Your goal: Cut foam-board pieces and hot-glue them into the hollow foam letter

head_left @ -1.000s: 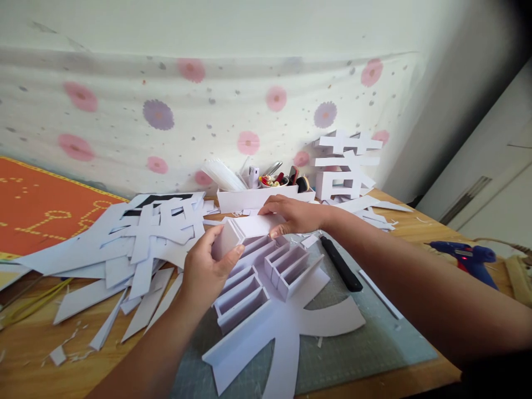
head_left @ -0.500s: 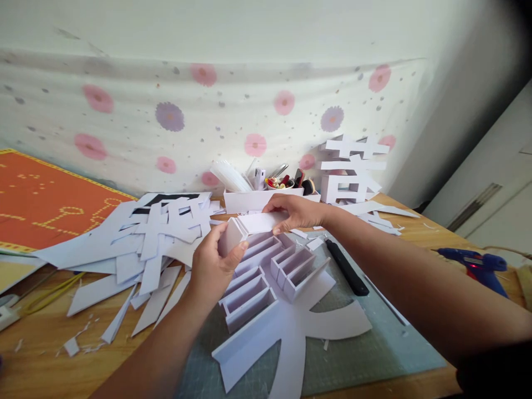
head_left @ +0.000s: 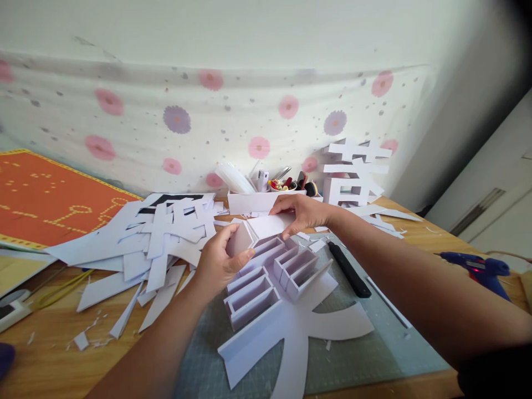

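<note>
A white foam-board letter shape (head_left: 291,327) with upright strip walls lies on the green cutting mat (head_left: 344,360). At its far end, my left hand (head_left: 218,260) grips a white upright foam-board wall (head_left: 241,240) between thumb and fingers. My right hand (head_left: 305,211) pinches a white foam-board strip (head_left: 272,225) by its right end, thumb in front and fingers behind. The strip's left end meets or nearly meets the wall in my left hand, with a narrow gap visible there. Whether the strip's lower edge touches the base is hidden.
A black cutter (head_left: 349,269) lies right of the letter shape, and a blue glue gun (head_left: 477,263) sits farther right. Cut white offcuts (head_left: 158,238) pile up at left. Behind stand a white tool box (head_left: 266,203) and a finished-looking white letter structure (head_left: 353,172).
The view has shifted slightly, so everything sits a little farther right. Both hands keep their holds, and the gap between strip and wall looks slightly more wedge-shaped.
</note>
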`<state>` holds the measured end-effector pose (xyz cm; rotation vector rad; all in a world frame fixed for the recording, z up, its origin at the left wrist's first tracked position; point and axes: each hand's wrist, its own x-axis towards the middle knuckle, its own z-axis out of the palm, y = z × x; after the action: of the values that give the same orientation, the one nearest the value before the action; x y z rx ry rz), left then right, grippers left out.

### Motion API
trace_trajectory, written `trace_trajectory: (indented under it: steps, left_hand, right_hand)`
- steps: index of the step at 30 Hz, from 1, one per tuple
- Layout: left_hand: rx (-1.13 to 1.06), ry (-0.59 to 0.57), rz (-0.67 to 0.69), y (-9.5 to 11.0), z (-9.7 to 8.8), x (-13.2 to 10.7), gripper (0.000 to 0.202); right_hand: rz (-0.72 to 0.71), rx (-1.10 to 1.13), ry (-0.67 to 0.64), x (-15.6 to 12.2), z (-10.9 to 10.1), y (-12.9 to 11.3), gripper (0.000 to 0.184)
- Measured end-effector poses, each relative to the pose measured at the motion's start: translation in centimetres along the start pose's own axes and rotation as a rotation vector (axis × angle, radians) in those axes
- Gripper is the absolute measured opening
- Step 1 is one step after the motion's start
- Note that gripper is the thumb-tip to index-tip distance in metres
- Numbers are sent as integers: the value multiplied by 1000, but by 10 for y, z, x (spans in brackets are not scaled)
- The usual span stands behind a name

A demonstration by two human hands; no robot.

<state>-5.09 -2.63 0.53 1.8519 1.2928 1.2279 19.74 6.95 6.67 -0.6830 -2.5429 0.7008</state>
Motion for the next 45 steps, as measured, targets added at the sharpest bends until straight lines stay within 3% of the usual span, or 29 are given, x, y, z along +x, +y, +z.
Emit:
trace_trajectory:
  steps: [8, 17, 23, 26, 29, 32, 34, 36, 41, 45]
  left_hand:
    - [-172, -38, 55, -3, -1, 0, 57]
    - [-108, -125, 77, -7, -10, -2, 60]
    - [105, 44, 117, -2, -1, -3, 58]
    - [186, 74, 126, 2, 2, -3, 58]
    - [208, 74, 154, 2, 2, -4, 61]
    - [170, 58, 207, 1, 2, -6, 64]
    - [147, 50, 265, 1, 3, -7, 67]
    - [142, 45, 335, 4, 6, -10, 69]
    - [153, -76, 478, 21, 15, -27, 70]
    - [-95, -242, 461, 30, 20, -39, 71]
  right_hand:
    - [-20, 36, -18, -2, 2, -5, 53]
    - [21, 12, -46, -7, -8, -5, 50]
    - [150, -159, 115, 8, 0, 11, 50]
    - [270, -273, 244, 29, 12, 20, 54]
    - [335, -283, 343, 40, 22, 15, 52]
    - [311, -111, 324, 30, 30, -12, 36]
    - [239, 263, 229, 12, 38, -37, 40]
    - [226, 500, 173, -10, 49, -60, 45]
    - [268, 644, 299, -57, 76, -91, 67]
    - [287, 796, 351, -87, 80, -99, 59]
